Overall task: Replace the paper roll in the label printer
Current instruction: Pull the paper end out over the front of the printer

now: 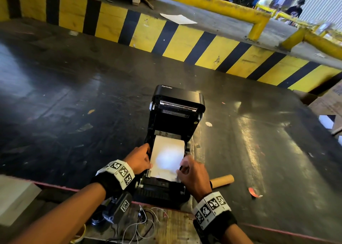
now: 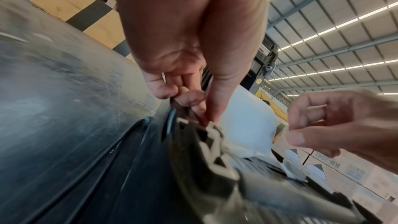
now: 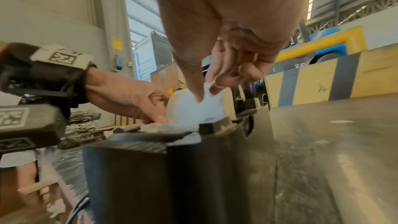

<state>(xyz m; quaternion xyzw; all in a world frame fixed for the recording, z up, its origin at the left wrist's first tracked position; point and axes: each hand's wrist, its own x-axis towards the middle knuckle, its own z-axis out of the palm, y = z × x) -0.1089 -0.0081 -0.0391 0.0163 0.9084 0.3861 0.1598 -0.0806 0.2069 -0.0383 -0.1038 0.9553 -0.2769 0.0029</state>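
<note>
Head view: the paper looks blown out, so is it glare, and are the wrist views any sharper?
Head view: glare whitens the middle of the paper; the printer is sharp. Left wrist view: the printer's near edge is smeared with blur. Right wrist view: the paper is overexposed and the right hand soft.

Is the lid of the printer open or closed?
Open: the lid stands raised behind the white paper lying exposed in the printer.

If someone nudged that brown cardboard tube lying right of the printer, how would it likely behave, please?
The cardboard tube would probably roll, since it lies on its round side on the smooth table. It is likely light, looking bare of paper.
</note>
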